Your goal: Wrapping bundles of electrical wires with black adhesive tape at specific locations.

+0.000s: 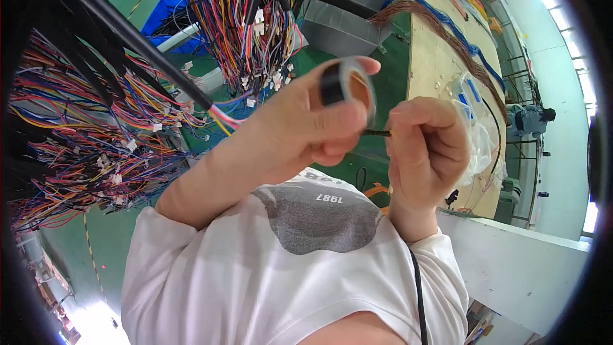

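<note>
1. Floor: green, w/ yellow-&-black striped line lower L.
2. Desk: pale wood top, R side.
3. Wall: pale greenish-white, far R.
4. Windows: bright row along R edge.
5. Glare: strong white lt, bottom L.
6. Panel: white, lower R, nr desk.

Blk tape roll, brn core, tilted; thin dk strand btwn hands.
</note>
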{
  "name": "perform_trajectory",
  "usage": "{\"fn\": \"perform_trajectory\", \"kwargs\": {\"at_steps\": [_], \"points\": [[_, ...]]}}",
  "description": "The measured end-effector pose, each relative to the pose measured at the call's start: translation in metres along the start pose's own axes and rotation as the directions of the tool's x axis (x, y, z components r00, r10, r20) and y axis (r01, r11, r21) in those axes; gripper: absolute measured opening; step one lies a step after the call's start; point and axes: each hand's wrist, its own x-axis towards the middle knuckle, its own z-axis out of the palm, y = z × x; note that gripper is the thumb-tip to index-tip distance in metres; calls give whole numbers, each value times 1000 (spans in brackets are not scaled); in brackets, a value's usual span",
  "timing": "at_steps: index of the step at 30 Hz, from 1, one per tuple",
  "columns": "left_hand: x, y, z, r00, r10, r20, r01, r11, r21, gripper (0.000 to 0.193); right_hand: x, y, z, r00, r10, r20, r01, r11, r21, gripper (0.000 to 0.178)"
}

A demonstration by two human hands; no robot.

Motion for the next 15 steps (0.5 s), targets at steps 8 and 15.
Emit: {"fn": "perform_trajectory", "kwargs": {"at_steps": [8, 15], "points": [[-5, -12, -2, 920, 388, -54, -387, 922, 31, 50, 3, 0, -11, 983, 175, -56, -149, 938, 312, 9], [-6, -13, -5, 932, 328, 154, -344, 669, 659, 48, -1, -5, -9, 989, 139, -42, -129, 974, 184, 9]]}}
